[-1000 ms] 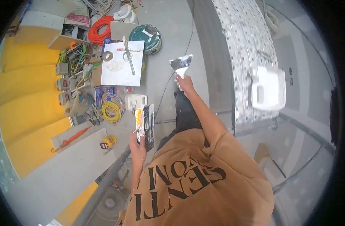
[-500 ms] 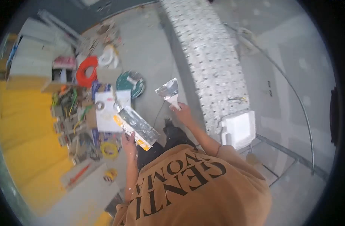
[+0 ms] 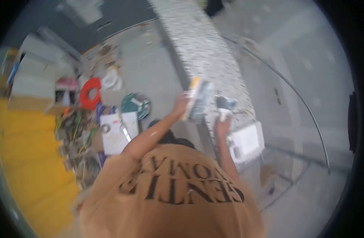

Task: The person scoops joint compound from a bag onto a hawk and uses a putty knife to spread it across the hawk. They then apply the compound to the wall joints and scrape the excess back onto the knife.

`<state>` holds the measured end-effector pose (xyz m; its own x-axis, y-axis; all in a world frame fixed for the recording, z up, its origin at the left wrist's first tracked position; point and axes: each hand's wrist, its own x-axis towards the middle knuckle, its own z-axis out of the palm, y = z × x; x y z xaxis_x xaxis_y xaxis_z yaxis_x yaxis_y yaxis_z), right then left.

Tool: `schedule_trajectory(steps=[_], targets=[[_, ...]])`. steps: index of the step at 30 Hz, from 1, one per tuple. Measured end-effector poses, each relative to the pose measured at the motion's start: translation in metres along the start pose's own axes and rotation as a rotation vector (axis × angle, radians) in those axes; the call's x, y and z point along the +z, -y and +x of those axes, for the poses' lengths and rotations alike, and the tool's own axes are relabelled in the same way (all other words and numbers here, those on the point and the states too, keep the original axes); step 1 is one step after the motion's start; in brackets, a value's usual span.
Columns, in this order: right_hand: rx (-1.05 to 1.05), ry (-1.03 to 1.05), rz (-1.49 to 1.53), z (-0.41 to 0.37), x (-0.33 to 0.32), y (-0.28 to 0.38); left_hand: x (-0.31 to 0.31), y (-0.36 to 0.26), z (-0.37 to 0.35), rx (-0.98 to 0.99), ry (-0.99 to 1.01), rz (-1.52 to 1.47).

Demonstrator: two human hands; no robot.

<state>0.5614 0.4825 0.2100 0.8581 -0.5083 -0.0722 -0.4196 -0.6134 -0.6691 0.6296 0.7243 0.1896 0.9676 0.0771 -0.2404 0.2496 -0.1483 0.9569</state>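
Observation:
My left hand (image 3: 181,104) is wrapped round the white-and-yellow handle of a wide plastering blade (image 3: 199,102), which is blurred and tilted at the near edge of the mosaic-patterned ledge (image 3: 192,45). A putty knife (image 3: 225,104) with a white handle is in the grip of my right hand (image 3: 223,127), over the ledge. The two blades are close together with a small gap between them. Blur hides whether either one touches the ledge. Just below the putty knife stands a white rectangular tub (image 3: 247,142).
On the left floor are a green round lid (image 3: 136,106), a red hose coil (image 3: 89,93), a white sheet (image 3: 112,137) and many cluttered tools (image 3: 76,127). Yellow sheeting (image 3: 31,139) covers the far left. A grey conduit (image 3: 287,77) curves along the right wall.
Both hands have moved right, from over the floor to the ledge, carrying their tools. The wide blade has swung upright and nearer the putty knife. My body has turned towards the ledge.

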Motion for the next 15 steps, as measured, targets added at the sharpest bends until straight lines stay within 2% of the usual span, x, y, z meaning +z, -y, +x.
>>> schedule_trajectory(steps=[1, 2, 3, 5, 6, 8, 10, 11, 12, 13, 15], targets=[[-0.053, -0.001, -0.096, 0.001, 0.002, -0.007, 0.024, 0.025, 0.029, -0.051, -0.024, 0.006], [-0.082, -0.043, -0.16, 0.005, 0.012, -0.024, 0.049, 0.052, 0.049, 0.12, -0.166, 0.151], [-0.159, -0.058, -0.174, 0.011, 0.016, -0.041, 0.058, 0.036, 0.059, -0.044, -0.1, -0.02], [-0.237, -0.02, -0.209, 0.016, 0.021, -0.06, 0.065, 0.009, 0.059, -0.051, -0.197, 0.028], [-0.223, 0.013, -0.219, 0.009, 0.014, -0.042, 0.08, 0.031, 0.071, -0.059, -0.239, 0.019], [-0.235, 0.087, -0.256, 0.002, -0.003, -0.025, 0.056, 0.008, 0.055, -0.048, -0.146, -0.028], [-0.284, 0.015, -0.264, 0.0, -0.003, -0.012, 0.029, 0.018, 0.045, -0.068, -0.155, -0.061], [-0.307, 0.062, -0.274, -0.002, 0.001, 0.004, 0.016, 0.028, 0.039, 0.016, -0.214, -0.031], [-0.415, 0.026, -0.289, -0.006, 0.002, 0.023, 0.003, 0.038, 0.033, 0.103, -0.267, 0.004], [-0.523, -0.016, -0.297, -0.008, 0.004, 0.043, -0.014, 0.055, 0.029, 0.077, -0.301, 0.002], [-0.612, 0.087, -0.188, -0.012, 0.022, 0.078, -0.06, 0.121, 0.016, -0.057, -0.3, -0.26]])
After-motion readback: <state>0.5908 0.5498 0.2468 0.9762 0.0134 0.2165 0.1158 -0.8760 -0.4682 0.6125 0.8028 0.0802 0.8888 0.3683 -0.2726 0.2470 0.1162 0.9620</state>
